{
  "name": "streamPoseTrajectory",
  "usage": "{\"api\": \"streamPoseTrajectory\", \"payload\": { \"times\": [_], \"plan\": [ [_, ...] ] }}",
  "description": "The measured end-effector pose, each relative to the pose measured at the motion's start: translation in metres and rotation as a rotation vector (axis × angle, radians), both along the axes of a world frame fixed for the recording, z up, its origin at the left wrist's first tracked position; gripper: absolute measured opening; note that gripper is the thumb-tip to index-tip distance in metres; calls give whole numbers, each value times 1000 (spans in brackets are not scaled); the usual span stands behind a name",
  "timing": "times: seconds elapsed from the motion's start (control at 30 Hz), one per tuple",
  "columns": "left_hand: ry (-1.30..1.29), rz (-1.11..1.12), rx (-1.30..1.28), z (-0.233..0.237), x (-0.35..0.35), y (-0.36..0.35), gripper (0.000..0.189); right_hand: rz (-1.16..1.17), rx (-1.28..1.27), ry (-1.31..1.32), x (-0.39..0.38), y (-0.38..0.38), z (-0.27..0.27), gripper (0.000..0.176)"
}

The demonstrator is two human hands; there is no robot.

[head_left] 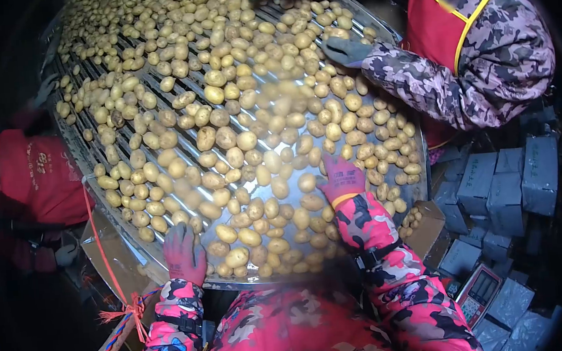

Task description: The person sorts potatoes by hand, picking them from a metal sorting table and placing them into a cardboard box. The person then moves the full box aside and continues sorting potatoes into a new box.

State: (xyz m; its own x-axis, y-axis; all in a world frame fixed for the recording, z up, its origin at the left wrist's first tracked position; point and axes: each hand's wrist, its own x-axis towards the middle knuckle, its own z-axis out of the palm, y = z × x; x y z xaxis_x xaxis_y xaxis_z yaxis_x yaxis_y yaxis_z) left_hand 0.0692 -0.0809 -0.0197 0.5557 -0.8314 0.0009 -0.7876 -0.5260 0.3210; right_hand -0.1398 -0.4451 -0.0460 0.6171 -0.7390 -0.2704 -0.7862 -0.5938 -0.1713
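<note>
Many small yellow potatoes (236, 257) cover a metal table with slats (191, 152) and a smooth plate at its near end. My left hand (185, 255), in a pink glove with greyish fingers, lies at the near left rim with its fingers stretched out, beside the potatoes. My right hand (343, 176), in a pink glove, reaches over the near right part of the table. Its fingers point forward among the potatoes, thumb apart, and I see no potato gripped in it.
Across the right side, a person in a camouflage sleeve (411, 81) reaches over the potatoes with grey gloves. Another person in a red apron (37, 176) stands at left. Cardboard boxes (422, 231), grey cartons (477, 184), a scale (478, 292) and a roped pole (113, 344) surround the table.
</note>
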Motion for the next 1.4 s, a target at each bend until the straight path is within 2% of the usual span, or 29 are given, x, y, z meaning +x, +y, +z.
{"api": "streamPoseTrajectory", "payload": {
  "times": [0.03,0.13,0.17,0.23,0.27,0.33,0.37,0.4,0.47,0.5,0.53,0.6,0.63,0.7,0.73,0.77,0.8,0.83,0.9,0.97,1.07,1.27,1.37,1.4],
  "plan": [
    [5,0,7,0,1,1,60,-72,91,-4,9,-2,5,61],
    [3,-5,-15,1,0,3,58,-9,56,-238,-1,-13,-10,62],
    [4,-7,-33,0,1,5,58,-134,200,-337,-8,-11,-1,61],
    [-36,14,-80,4,-1,1,55,-309,306,-444,1,12,47,62],
    [206,99,-187,9,-7,-11,54,-403,365,-492,4,29,57,62],
    [703,271,-393,18,-30,-45,53,-129,477,-750,1,72,38,62],
    [1141,350,-455,20,-39,-57,54,82,617,-657,12,86,55,61],
    [1340,274,-463,34,-39,-71,54,298,749,-559,23,94,74,59],
    [1737,155,-413,61,-39,-100,53,344,580,-602,45,72,68,56],
    [1847,264,-395,60,-37,-84,47,363,496,-624,58,54,63,54],
    [1957,367,-373,57,-34,-67,41,232,370,-650,71,27,60,52],
    [1519,328,-268,51,-29,-38,49,56,76,-694,95,-37,56,51],
    [1488,383,-283,63,-26,-31,47,33,-100,-678,100,-62,42,53],
    [1520,547,-348,57,-23,-4,44,38,-372,-605,116,-94,27,59],
    [1584,662,-401,35,-27,18,44,81,-466,-554,124,-97,25,63],
    [1646,781,-451,13,-32,39,43,185,-321,-455,126,-92,5,66],
    [1549,812,-419,-11,-37,57,45,286,-175,-351,124,-79,-15,69],
    [1454,838,-384,-35,-42,72,46,457,-380,-249,114,-45,-20,69],
    [1356,849,-374,-49,-49,77,48,397,-168,-436,85,1,-10,70],
    [1334,847,-429,-48,-54,72,51,526,-4,-374,46,22,24,70],
    [1416,850,-431,-36,-50,67,49,678,7,-186,-5,29,30,76],
    [1409,861,-401,-38,-47,66,38,561,15,-138,-7,37,20,70],
    [920,561,-84,-45,-44,81,25,512,-34,-207,9,31,19,68],
    [774,437,-103,-55,-43,87,25,492,-72,-244,13,27,20,69]
  ]
}}
